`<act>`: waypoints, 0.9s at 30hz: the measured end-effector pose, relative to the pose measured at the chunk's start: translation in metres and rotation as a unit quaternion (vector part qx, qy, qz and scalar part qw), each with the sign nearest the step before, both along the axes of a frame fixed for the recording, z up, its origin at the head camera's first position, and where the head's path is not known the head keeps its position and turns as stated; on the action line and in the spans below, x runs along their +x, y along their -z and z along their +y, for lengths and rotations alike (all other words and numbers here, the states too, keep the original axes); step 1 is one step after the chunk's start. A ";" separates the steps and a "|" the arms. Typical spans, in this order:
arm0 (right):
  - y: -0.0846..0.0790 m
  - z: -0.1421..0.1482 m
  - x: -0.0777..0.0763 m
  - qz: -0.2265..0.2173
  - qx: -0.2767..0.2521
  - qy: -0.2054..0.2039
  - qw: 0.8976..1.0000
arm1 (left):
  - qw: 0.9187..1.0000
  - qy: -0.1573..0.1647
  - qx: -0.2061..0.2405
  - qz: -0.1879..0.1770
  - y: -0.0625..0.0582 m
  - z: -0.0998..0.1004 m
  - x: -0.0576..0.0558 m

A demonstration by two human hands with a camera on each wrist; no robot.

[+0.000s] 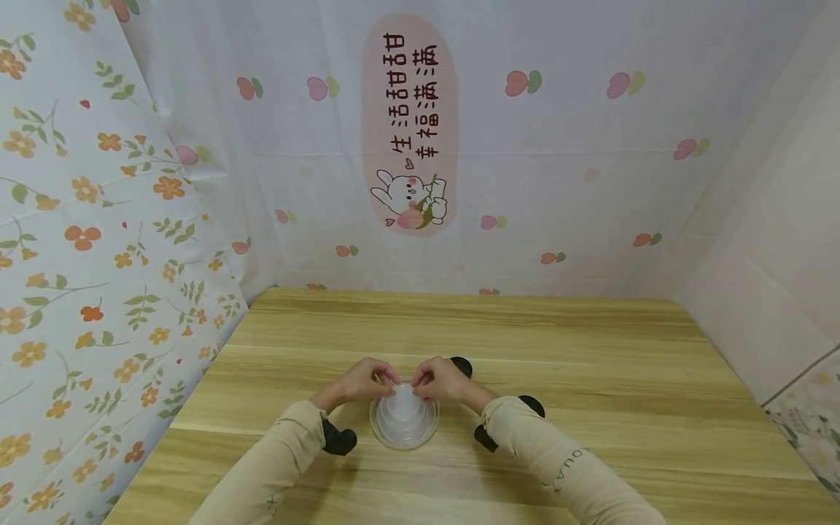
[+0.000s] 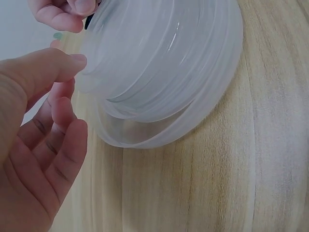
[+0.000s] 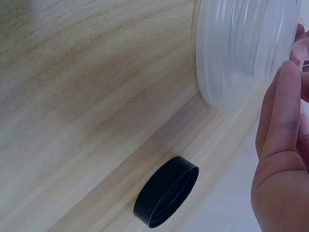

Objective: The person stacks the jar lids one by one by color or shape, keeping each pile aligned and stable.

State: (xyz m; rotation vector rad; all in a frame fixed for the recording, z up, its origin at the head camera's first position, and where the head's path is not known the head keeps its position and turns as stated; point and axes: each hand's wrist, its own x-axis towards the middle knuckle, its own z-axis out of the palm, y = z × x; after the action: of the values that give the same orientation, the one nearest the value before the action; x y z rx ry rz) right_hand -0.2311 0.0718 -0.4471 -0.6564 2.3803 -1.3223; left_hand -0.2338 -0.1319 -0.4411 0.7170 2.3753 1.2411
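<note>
A tiered stack of translucent round plastic pieces [image 1: 402,430], wide at the base and narrow at the top, stands on the wooden table. My left hand [image 1: 367,380] is at the upper left of the stack, its thumb and fingertips pinching the edge of the topmost piece. In the left wrist view the tiers [image 2: 164,63] lie just beyond the left thumb. Opposite it, my right hand [image 1: 442,380] pinches the top piece's other side. From the right wrist, the fingers [image 3: 285,106] are beside the plastic rim, with the thumb largely hidden.
A black round lid [image 3: 166,193] with a raised rim is on the table near the right hand. In the head view, black round shapes show behind the right hand [image 1: 462,366] and beside the right sleeve [image 1: 533,405]. Patterned cloth [image 1: 590,182] hangs behind the table.
</note>
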 end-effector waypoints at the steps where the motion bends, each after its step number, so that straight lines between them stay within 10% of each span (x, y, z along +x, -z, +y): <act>1: 0.000 0.000 0.000 0.001 0.000 -0.002 1.000 | 1.000 -0.001 0.000 0.001 0.000 0.000 0.000; 27: 0.006 0.099 -0.003 0.047 -0.015 0.051 0.998 | 0.998 0.013 0.025 0.053 -0.012 0.039 -0.011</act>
State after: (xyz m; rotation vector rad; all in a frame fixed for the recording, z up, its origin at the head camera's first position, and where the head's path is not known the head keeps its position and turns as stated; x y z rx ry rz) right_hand -0.2341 0.1703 -0.4534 -0.6254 2.5035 -1.3992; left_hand -0.2444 -0.0927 -0.4288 0.8460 2.4182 1.2845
